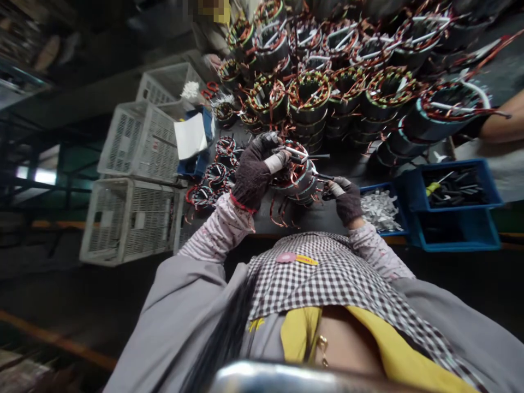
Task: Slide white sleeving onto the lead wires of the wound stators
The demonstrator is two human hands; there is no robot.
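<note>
A wound motor stator (pixel 301 183) stands upright on the dark bench in front of me, with copper wires hanging from its side and a white sleeve across its top. My left hand (pixel 256 169), in a dark glove with pale finger wraps, is closed at the stator's upper left rim, on its wire leads. A thin dark piece (pixel 319 156) sticks out to the right from the top. On the right side, my right hand (pixel 346 197), gloved likewise, is closed on a slim dark stick-like piece (pixel 325 176) that points at the stator. Its exact kind is unclear.
Stacked stators (pixel 309 98) fill the back of the bench. Smaller wound rings (pixel 216 172) lie left. White crates (pixel 131 218) stand at far left. A blue bin (pixel 403 210) with white pieces and another blue bin (pixel 491 183) with black pieces stand right. Another person's arm (pixel 503 120) reaches in.
</note>
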